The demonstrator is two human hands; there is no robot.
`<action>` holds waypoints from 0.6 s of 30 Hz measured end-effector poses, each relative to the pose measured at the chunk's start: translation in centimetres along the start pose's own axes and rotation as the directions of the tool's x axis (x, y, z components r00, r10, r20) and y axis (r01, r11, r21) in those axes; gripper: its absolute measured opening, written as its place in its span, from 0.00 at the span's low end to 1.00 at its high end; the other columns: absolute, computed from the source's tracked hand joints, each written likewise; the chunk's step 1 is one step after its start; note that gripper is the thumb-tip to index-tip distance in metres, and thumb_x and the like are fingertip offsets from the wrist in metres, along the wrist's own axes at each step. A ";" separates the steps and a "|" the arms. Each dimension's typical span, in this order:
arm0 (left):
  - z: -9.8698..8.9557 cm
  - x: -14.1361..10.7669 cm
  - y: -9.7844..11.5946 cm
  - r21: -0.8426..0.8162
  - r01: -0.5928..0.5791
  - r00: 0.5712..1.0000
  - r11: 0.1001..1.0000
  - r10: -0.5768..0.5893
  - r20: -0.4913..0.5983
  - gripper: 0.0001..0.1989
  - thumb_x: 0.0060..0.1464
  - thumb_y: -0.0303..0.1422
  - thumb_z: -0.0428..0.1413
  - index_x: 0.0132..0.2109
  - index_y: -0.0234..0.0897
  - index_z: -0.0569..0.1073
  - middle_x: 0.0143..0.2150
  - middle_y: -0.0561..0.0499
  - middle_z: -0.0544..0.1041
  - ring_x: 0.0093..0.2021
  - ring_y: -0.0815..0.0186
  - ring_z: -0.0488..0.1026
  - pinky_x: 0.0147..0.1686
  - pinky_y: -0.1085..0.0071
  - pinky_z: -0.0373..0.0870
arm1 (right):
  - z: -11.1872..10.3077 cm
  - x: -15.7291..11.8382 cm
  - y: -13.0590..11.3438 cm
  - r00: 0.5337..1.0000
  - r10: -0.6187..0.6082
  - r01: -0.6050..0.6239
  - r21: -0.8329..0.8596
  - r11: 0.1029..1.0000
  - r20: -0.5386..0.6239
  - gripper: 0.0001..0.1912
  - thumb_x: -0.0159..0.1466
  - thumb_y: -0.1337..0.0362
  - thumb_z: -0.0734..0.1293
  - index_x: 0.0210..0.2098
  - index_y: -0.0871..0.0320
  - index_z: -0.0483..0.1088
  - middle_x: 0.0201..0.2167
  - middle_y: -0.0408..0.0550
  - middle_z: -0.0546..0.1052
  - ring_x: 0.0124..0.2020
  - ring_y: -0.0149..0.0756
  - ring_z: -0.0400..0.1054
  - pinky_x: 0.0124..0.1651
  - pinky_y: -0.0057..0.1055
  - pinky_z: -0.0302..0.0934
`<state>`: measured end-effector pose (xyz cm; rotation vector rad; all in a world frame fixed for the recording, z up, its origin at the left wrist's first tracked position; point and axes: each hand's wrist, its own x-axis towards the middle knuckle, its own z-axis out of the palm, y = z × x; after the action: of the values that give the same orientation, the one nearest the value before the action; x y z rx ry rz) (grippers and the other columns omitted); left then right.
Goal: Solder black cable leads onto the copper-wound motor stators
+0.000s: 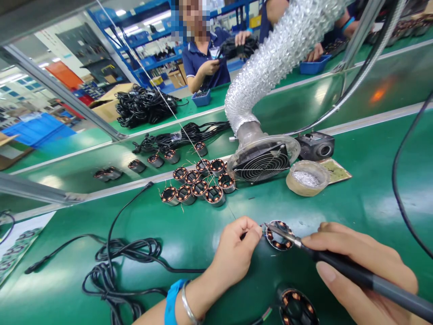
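Observation:
My right hand (368, 271) is closed round the dark handle of a soldering iron (341, 264). The iron's metal tip reaches the left rim of a motor stator (280, 241) with copper windings. Just left of that rim, my left hand (235, 248) is pinched on the end of a black cable (182, 270), most of it hidden by the fingers. The cable runs behind my wrist to a loose coil on the left. A second stator (296, 309) sits near the bottom edge, with stripped coloured wires (265, 314) beside it.
A fan extractor hood (265, 162) on a foil duct (270, 67) stands beyond the stator. A round tub (306, 178) of silvery bits is to its right. Several stators (199, 187) are grouped on the green bench (162, 289). Across the partition, a person (209, 61) holds black cables.

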<state>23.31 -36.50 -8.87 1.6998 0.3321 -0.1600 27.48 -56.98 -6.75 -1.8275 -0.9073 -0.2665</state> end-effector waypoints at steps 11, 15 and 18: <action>-0.7 -0.6 -0.2 0.014 -0.007 0.987 1.000 0.005 0.163 0.17 0.62 0.44 0.48 0.30 0.37 0.62 0.25 0.58 0.57 0.28 0.69 0.53 0.29 0.71 0.51 | 2.1 0.4 1.9 0.992 -0.120 0.118 -0.044 0.992 -0.047 0.19 0.65 0.76 0.64 0.53 0.54 0.69 0.35 0.43 0.80 0.29 0.28 0.75 0.33 0.22 0.71; -1.3 -1.2 -0.1 0.078 -0.064 0.966 0.995 0.042 0.255 0.18 0.65 0.46 0.46 0.31 0.38 0.60 0.28 0.57 0.57 0.30 0.69 0.53 0.30 0.71 0.52 | 3.4 1.0 2.5 0.961 -0.259 0.259 0.010 0.966 0.102 0.15 0.65 0.77 0.63 0.48 0.57 0.70 0.39 0.48 0.80 0.38 0.33 0.77 0.42 0.27 0.72; -1.5 -1.5 0.4 0.130 -0.105 0.949 0.986 0.060 0.311 0.18 0.66 0.46 0.44 0.33 0.38 0.61 0.28 0.57 0.59 0.30 0.68 0.54 0.30 0.71 0.52 | 3.5 1.4 2.5 0.939 -0.314 0.314 0.023 0.949 0.141 0.15 0.66 0.76 0.61 0.48 0.55 0.71 0.32 0.45 0.79 0.35 0.32 0.77 0.39 0.26 0.72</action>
<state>21.87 -35.26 -7.82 1.7968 0.0170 -0.3894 29.34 -53.74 -9.27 -1.7133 -1.3027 -0.3367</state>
